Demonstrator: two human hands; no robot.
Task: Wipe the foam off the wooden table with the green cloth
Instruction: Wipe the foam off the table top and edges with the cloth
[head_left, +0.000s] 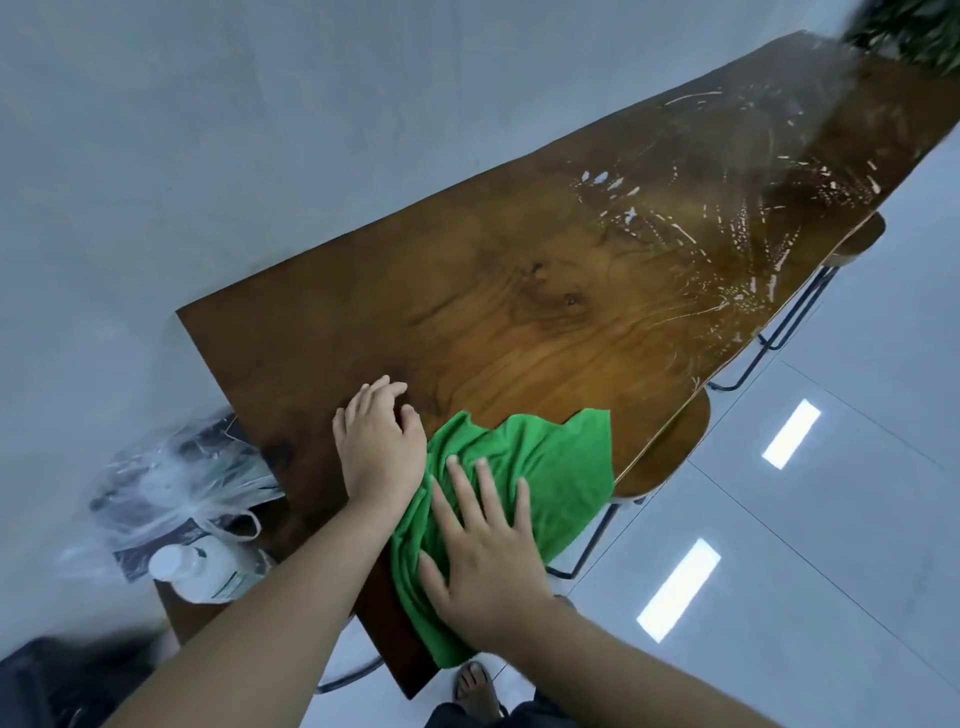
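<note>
A long wooden table (493, 312) runs from the lower middle to the upper right. White foam streaks (727, 228) cover its far half; the near half looks bare and glossy. The green cloth (545, 467) lies crumpled on the near end, hanging over the table's near edge. My right hand (483, 551) lies flat on the cloth with fingers spread and straight. My left hand (379, 441) rests on the wood just left of the cloth, fingers loosely curled, its wrist touching the cloth's edge.
A clear plastic bag (176, 483) and a white-capped bottle (202, 566) sit on a lower surface left of the table. Wooden stools with black metal legs (670, 447) stand along the right edge. Leaves (904, 26) show at the far end. My foot (475, 691) is on the white floor.
</note>
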